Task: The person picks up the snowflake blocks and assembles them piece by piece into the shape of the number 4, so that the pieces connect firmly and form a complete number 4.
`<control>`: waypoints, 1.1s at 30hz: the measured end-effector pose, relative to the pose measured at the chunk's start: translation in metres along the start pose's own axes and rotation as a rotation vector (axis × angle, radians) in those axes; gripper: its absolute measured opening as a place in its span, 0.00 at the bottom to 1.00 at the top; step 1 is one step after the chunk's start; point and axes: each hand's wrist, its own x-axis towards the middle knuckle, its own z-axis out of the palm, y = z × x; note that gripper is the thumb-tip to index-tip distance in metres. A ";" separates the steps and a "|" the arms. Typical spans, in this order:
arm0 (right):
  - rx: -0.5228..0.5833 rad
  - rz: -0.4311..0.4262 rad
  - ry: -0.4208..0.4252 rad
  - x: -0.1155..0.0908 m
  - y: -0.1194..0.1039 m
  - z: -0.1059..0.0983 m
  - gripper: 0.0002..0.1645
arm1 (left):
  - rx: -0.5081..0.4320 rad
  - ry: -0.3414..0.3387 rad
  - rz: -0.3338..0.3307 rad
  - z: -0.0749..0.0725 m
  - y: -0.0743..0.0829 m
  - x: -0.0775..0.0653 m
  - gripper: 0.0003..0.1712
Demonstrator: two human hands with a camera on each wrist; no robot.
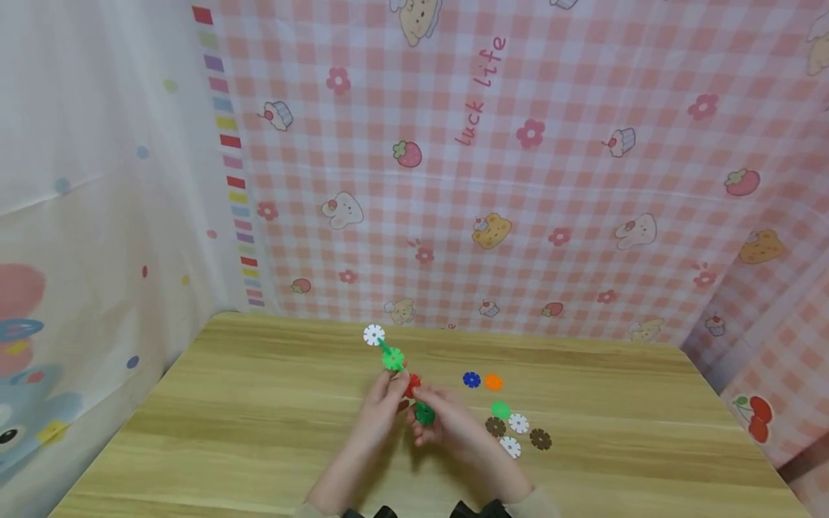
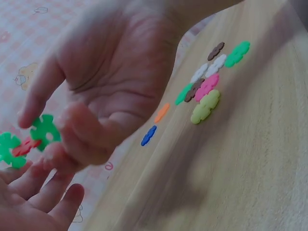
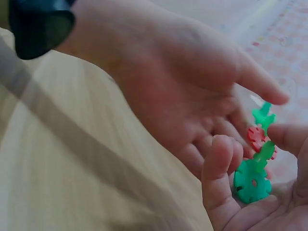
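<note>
Both hands hold a chain of interlocked plastic notched discs above the table. A white disc (image 1: 373,335) forms its far end, followed by a bright green disc (image 1: 392,359), a red disc (image 1: 411,385) and a dark green disc (image 1: 424,414) closest to me. My left hand (image 1: 382,403) pinches the chain near the red disc. My right hand (image 1: 450,421) grips the near end, its thumb by the red disc and its fingers about the dark green one. In the right wrist view the dark green disc (image 3: 252,183) sits by the right fingers; some joints are hidden.
On the wooden table (image 1: 259,417), right of the hands, lie loose discs: blue (image 1: 471,380), orange (image 1: 494,382), green (image 1: 501,410), several brown and white. The left wrist view adds a pink disc (image 2: 208,87) and a yellow-green disc (image 2: 206,107). Patterned cloth (image 1: 453,180) hangs behind.
</note>
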 end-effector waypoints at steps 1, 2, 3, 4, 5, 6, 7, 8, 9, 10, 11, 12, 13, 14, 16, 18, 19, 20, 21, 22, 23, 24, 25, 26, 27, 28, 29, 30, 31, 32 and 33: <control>-0.007 0.000 0.002 0.000 0.001 0.002 0.16 | -0.004 0.007 0.002 0.000 0.000 0.000 0.28; -0.009 0.002 0.007 0.000 0.002 0.005 0.16 | -0.010 0.013 0.003 0.001 0.000 0.000 0.27; -0.011 0.005 0.010 0.000 0.003 0.007 0.16 | -0.010 0.020 0.006 0.001 0.000 0.000 0.27; -0.014 0.004 0.010 0.000 0.003 0.009 0.16 | -0.014 0.023 0.011 0.001 0.000 0.000 0.26; -0.013 0.003 0.010 0.000 0.003 0.011 0.16 | -0.017 0.026 0.014 0.001 0.001 0.000 0.26; -0.005 0.003 0.008 -0.001 0.003 0.012 0.17 | -0.018 0.031 0.012 0.001 0.001 0.000 0.25; 0.002 0.002 0.009 -0.001 0.003 0.014 0.18 | -0.017 0.035 0.011 0.002 0.002 0.000 0.24; 0.012 0.003 0.008 -0.001 0.003 0.015 0.19 | -0.019 0.038 0.011 0.001 0.002 0.000 0.23; 0.022 0.002 0.005 -0.002 0.003 0.017 0.21 | -0.025 0.038 0.011 0.001 0.003 0.000 0.22; 0.030 0.002 0.002 -0.002 0.003 0.018 0.23 | -0.035 0.038 0.009 0.001 0.003 0.000 0.22; 0.034 0.001 0.000 -0.002 0.003 0.019 0.25 | -0.041 0.041 0.004 0.001 0.004 0.000 0.21; 0.040 0.002 0.001 -0.002 0.003 0.020 0.26 | -0.049 0.042 -0.002 0.001 0.004 -0.001 0.22; 0.046 0.005 0.001 -0.002 0.003 0.021 0.28 | -0.051 0.043 -0.007 0.000 0.005 -0.001 0.22; 0.050 0.008 0.001 -0.002 0.003 0.022 0.28 | -0.055 0.045 -0.010 0.000 0.005 -0.001 0.22; 0.051 0.012 0.003 -0.002 0.003 0.023 0.30 | -0.059 0.047 -0.023 -0.001 0.005 -0.001 0.23; 0.055 0.018 0.006 -0.002 0.004 0.024 0.32 | -0.059 0.050 -0.032 -0.002 0.005 -0.001 0.24; 0.057 0.019 0.004 -0.002 0.004 0.025 0.33 | -0.057 0.051 -0.035 -0.002 0.006 -0.001 0.24; 0.057 0.019 0.002 -0.002 0.004 0.025 0.34 | -0.055 0.052 -0.036 -0.002 0.006 -0.002 0.24; 0.058 0.018 -0.003 -0.002 0.004 0.025 0.34 | -0.053 0.052 -0.040 -0.003 0.007 -0.001 0.24; 0.059 0.018 -0.008 -0.002 0.004 0.025 0.35 | -0.050 0.053 -0.039 -0.003 0.007 -0.002 0.24; 0.061 0.018 -0.012 -0.002 0.004 0.025 0.35 | -0.046 0.053 -0.041 -0.004 0.008 -0.002 0.24; 0.064 0.018 -0.017 -0.002 0.004 0.025 0.35 | -0.040 0.055 -0.043 -0.004 0.008 -0.002 0.25; 0.066 0.018 -0.022 -0.002 0.004 0.025 0.35 | -0.036 0.056 -0.044 -0.005 0.009 -0.002 0.25; 0.066 0.018 -0.026 -0.002 0.004 0.025 0.34 | -0.035 0.057 -0.046 -0.006 0.009 -0.002 0.25; 0.066 0.018 -0.030 -0.001 0.005 0.024 0.34 | -0.035 0.059 -0.049 -0.006 0.009 -0.002 0.25; 0.063 0.017 -0.033 -0.001 0.005 0.024 0.33 | -0.035 0.061 -0.051 -0.007 0.010 -0.002 0.25; 0.059 0.016 -0.035 -0.001 0.006 0.023 0.33 | -0.032 0.064 -0.056 -0.007 0.010 -0.002 0.25; 0.055 0.016 -0.035 -0.001 0.006 0.022 0.32 | -0.033 0.067 -0.057 -0.007 0.010 -0.002 0.25; 0.047 0.016 -0.032 -0.001 0.006 0.021 0.32 | -0.032 0.072 -0.057 -0.008 0.011 -0.002 0.25; 0.040 0.016 -0.027 -0.001 0.007 0.020 0.32 | -0.031 0.079 -0.057 -0.008 0.011 -0.002 0.25; 0.030 0.015 -0.021 -0.001 0.007 0.019 0.33 | -0.034 0.088 -0.057 -0.008 0.011 -0.001 0.25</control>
